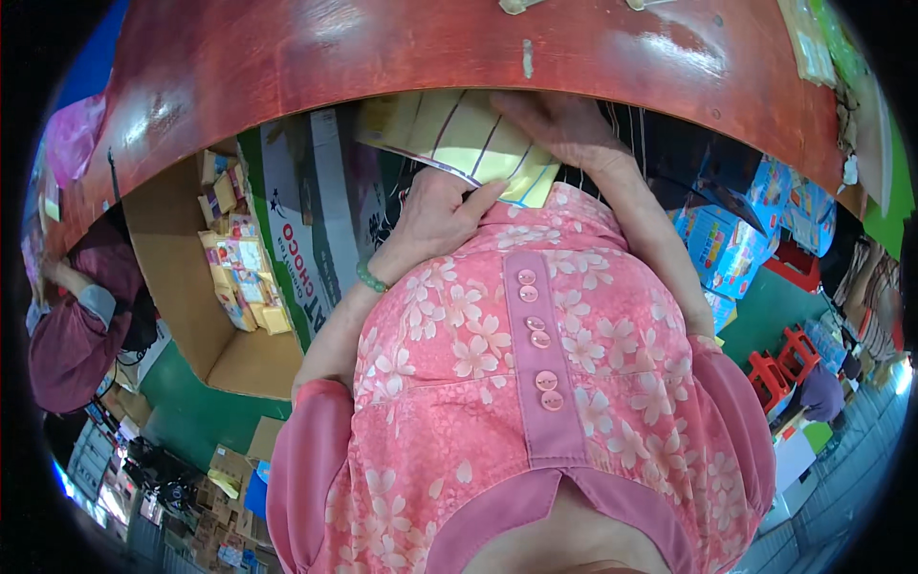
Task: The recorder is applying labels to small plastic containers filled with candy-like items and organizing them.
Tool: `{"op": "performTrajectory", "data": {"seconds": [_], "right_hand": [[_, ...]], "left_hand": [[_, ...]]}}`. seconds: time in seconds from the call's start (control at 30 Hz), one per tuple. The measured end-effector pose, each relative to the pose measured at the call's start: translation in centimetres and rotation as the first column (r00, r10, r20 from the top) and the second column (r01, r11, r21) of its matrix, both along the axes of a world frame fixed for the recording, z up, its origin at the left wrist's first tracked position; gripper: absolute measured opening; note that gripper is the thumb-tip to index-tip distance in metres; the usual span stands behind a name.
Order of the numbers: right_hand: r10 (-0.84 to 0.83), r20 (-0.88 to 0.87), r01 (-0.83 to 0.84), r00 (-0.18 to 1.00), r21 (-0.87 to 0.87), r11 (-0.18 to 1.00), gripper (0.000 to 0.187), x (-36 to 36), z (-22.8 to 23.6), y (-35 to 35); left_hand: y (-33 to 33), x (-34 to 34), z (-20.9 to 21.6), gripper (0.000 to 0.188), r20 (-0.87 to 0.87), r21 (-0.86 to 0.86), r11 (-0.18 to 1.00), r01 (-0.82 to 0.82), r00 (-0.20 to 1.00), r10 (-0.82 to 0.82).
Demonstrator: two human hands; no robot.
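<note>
The red table [430,48] hides part of the yellow sheet [464,134].

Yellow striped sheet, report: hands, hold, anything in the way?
Left hand holds near edge of yellow striped sheet. Right hand over its right side. Red tabletop seems to hide its far edge.

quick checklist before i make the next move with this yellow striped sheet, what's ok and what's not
1. Left hand at the yellow striped sheet: ok, thumb against its near edge.
2. Left fingers gripping from beneath: cannot tell, the underside is hidden.
3. Right hand on the sheet: ok, fingers reach across its right side.
4. Whole sheet in view: not ok, its far part is hidden by the edge of the red tabletop.
5. Cardboard box at the left open: ok, small packets show inside.
</note>
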State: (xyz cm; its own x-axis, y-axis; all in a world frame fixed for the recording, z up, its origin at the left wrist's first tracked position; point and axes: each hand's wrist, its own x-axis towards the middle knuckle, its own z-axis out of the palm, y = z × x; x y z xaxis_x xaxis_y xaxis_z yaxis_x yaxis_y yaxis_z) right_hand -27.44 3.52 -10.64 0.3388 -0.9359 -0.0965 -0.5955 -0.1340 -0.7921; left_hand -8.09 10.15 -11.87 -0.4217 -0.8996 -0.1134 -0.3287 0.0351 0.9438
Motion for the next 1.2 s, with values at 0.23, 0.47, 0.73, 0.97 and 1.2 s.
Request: {"op": "performTrajectory", "data": {"seconds": [0.23,0.47,0.73,0.97,1.2], "right_hand": [[0.145,-0.254,-0.221,0.956,-0.301,0.928,0.054,-0.3,-1.4,1.7],[0.107,-0.360,-0.224,0.927,-0.302,0.927,0.055,-1.1,-1.9,2.9],[0.135,-0.378,-0.193,0.916,-0.121,0.974,0.054,-3.1,-2.3,3.8],[0.183,-0.470,-0.212,0.864,-0.008,0.977,0.050,-5.7,-3.3,3.6],[0.179,-0.480,-0.209,0.859,-0.009,0.978,0.037,-3.6,4.2,1.6]], "left_hand": [[-0.1,2.3,-0.7,0.027,-0.482,0.793,0.595,-0.134,0.460,0.745],[-3.7,5.6,-7.1,0.032,-0.382,0.890,0.381,-0.251,0.049,0.923],[-4.6,7.2,-7.2,0.027,-0.442,0.837,0.432,-0.335,0.053,0.896],[-1.8,2.8,-3.4,0.025,-0.454,0.820,0.483,-0.308,0.164,0.876],[-0.7,2.5,-0.9,0.031,-0.407,0.719,0.584,-0.377,0.452,0.794]]}}
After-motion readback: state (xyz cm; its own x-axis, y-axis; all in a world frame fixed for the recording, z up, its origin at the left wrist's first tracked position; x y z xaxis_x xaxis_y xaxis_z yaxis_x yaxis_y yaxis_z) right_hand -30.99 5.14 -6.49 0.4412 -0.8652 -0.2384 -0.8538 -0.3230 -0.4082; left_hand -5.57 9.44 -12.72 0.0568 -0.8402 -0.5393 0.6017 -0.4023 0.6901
